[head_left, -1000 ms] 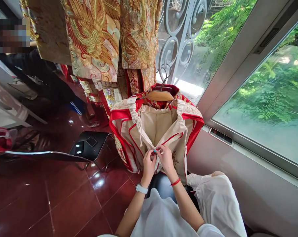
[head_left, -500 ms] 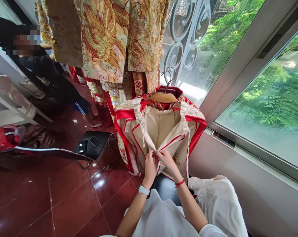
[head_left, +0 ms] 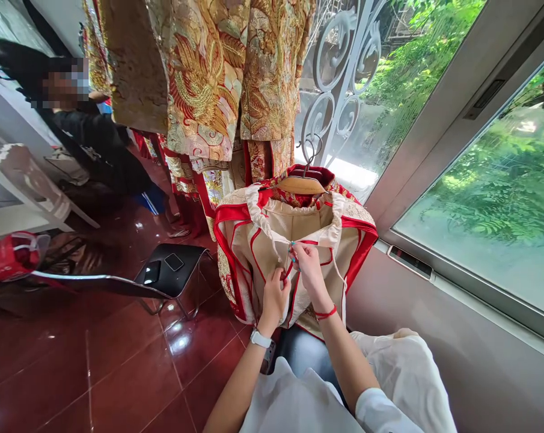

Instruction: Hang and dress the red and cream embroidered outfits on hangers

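A cream garment bag with red trim (head_left: 253, 252) hangs on a wooden hanger (head_left: 301, 184) in front of me, with a red embroidered garment inside it. My left hand (head_left: 275, 296), with a white watch at the wrist, pinches the bag's front edges low down. Higher up on the same seam, my right hand (head_left: 306, 266), which has a red wrist string, pinches something small that I cannot make out. The opening above my hands is narrow.
Gold embroidered robes (head_left: 208, 78) hang just behind the bag. A black stool (head_left: 172, 270) with a phone on it stands to the left on red tiles. A person in black (head_left: 95, 150) crouches at far left. A window (head_left: 479, 180) and its sill run along the right.
My right hand has moved up the bag's front seam while my left stayed lower. The opening above them has narrowed. The view has shifted slightly.
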Motion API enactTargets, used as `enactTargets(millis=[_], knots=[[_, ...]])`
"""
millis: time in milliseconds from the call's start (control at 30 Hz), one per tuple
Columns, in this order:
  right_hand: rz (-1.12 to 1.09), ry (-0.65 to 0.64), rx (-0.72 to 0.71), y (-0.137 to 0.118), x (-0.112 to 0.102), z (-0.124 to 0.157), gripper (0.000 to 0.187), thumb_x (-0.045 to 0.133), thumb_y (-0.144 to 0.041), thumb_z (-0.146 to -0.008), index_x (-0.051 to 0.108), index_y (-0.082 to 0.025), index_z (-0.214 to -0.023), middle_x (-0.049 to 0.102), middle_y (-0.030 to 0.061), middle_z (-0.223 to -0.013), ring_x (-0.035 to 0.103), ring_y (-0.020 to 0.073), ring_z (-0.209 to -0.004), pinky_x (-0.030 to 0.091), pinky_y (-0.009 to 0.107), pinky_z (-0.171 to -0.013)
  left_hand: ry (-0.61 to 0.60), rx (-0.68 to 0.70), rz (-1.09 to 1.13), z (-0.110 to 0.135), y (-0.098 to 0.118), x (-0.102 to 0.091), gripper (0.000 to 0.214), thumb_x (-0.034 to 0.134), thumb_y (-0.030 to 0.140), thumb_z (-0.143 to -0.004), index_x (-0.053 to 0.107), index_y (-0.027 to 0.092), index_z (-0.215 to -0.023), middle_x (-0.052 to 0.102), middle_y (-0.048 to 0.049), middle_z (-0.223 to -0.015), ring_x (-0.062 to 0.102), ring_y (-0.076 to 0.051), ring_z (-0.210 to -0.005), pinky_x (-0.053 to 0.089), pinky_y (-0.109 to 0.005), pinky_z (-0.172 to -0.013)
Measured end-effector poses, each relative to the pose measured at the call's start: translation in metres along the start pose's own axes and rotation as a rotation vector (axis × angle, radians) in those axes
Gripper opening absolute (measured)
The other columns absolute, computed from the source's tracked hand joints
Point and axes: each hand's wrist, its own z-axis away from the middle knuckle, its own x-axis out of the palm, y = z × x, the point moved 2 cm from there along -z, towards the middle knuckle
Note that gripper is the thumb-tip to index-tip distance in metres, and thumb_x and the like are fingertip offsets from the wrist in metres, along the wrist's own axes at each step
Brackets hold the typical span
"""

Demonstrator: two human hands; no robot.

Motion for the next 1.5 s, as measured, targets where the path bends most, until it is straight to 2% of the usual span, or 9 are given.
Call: enactTargets(millis=[333,567,700,933,1067,1167,1233,1367,1500], knots=[[0.056,0.056,-0.006,0.018,-0.002,0.004,0.028,0.058,-0.044,-0.066,0.044,-0.021,-0.055,0.038,-0.0062,-0.052,0.024,0.0067,-0.049,0.015,0.026,-0.047,-0.131,-0.038,-0.285,-0.059,0.039,-0.012,0.023,0.045,0.012,-0.094,0.067,0.017,-0.097,0.074,-0.0132,-0.084,0.072,-0.025,-0.078,0.046,-0.03,-0.065],[-0.128,0.185,-0.03,-0.002,0.017,-0.013,0.022,0.056,-0.04,-0.063,0.044,-0.022,-0.056,0.036,-0.0068,-0.051,0.022,0.0064,-0.047,0.015,0.026,-0.046,-0.037,0.041,-0.05,-0.058,0.034,-0.001,0.029,0.042,0.02,-0.098,0.071,0.017,-0.102,0.077,-0.0124,-0.09,0.072,-0.024,-0.08,0.05,-0.03,-0.068],[-0.15,0.178,-0.094,-0.032,0.025,-0.027,0.018,0.055,-0.035,-0.063,0.044,-0.022,-0.057,0.033,-0.0082,-0.052,0.019,0.0055,-0.048,0.015,0.026,-0.046,0.015,0.078,0.015,-0.069,0.046,-0.006,0.038,0.042,0.021,-0.099,0.065,0.022,-0.129,0.075,-0.0128,-0.114,0.072,-0.026,-0.094,0.054,-0.034,-0.078],[0.173,0.022,-0.112,-0.034,0.006,-0.033,0.027,0.055,-0.042,-0.075,0.045,-0.022,-0.06,0.035,-0.0064,-0.051,0.026,0.0085,-0.049,0.02,0.025,-0.047,-0.06,0.022,0.085,-0.073,0.033,-0.009,0.037,0.041,0.028,-0.1,0.065,0.02,-0.127,0.076,-0.0137,-0.109,0.072,-0.026,-0.092,0.051,-0.032,-0.077],[0.377,0.178,-0.272,-0.05,-0.039,-0.019,0.03,0.05,-0.046,-0.084,0.046,-0.022,-0.066,0.043,-0.004,-0.057,0.037,0.0117,-0.053,0.027,0.026,-0.051,-0.112,0.002,0.137,-0.08,0.03,-0.051,0.024,0.052,0.037,-0.093,0.068,0.02,-0.088,0.064,-0.0009,-0.064,0.06,-0.017,-0.059,0.045,-0.025,-0.06],[0.55,0.518,-0.48,-0.08,-0.064,-0.023,0.024,0.053,-0.046,-0.086,0.047,-0.023,-0.082,0.051,-0.0026,-0.067,0.047,0.0152,-0.062,0.034,0.027,-0.058,0.147,0.001,0.174,-0.111,0.052,-0.104,0.024,0.051,0.039,-0.09,0.059,0.02,-0.077,0.053,0.0029,-0.059,0.051,-0.013,-0.054,0.039,-0.022,-0.056],[0.733,0.588,-0.506,-0.093,-0.068,-0.036,0.028,0.059,-0.048,-0.084,0.045,-0.024,-0.087,0.052,-0.0027,-0.069,0.048,0.0168,-0.062,0.033,0.028,-0.059,0.262,0.004,0.066,-0.14,0.071,-0.129,0.027,0.056,0.041,-0.086,0.054,0.021,-0.069,0.052,0.0022,-0.058,0.049,-0.013,-0.054,0.036,-0.024,-0.056],[1.023,0.515,-0.547,-0.105,-0.072,-0.066,0.031,0.057,-0.039,-0.085,0.034,-0.026,-0.069,0.041,-0.0043,-0.061,0.035,0.0149,-0.056,0.025,0.03,-0.057,0.214,-0.012,-0.307,-0.19,0.091,-0.142,0.038,0.063,0.038,-0.082,0.043,0.022,-0.053,0.045,-0.0001,-0.052,0.045,-0.017,-0.055,0.029,-0.029,-0.058],[0.953,0.328,-0.542,-0.119,-0.084,-0.078,0.034,0.044,-0.025,-0.088,0.028,-0.025,-0.059,0.031,-0.0054,-0.053,0.028,0.0128,-0.055,0.022,0.031,-0.057,0.103,0.012,-0.231,-0.204,0.09,-0.141,0.035,0.052,0.023,-0.084,0.037,0.022,-0.052,0.039,0.0014,-0.051,0.037,-0.015,-0.053,0.023,-0.03,-0.057]])
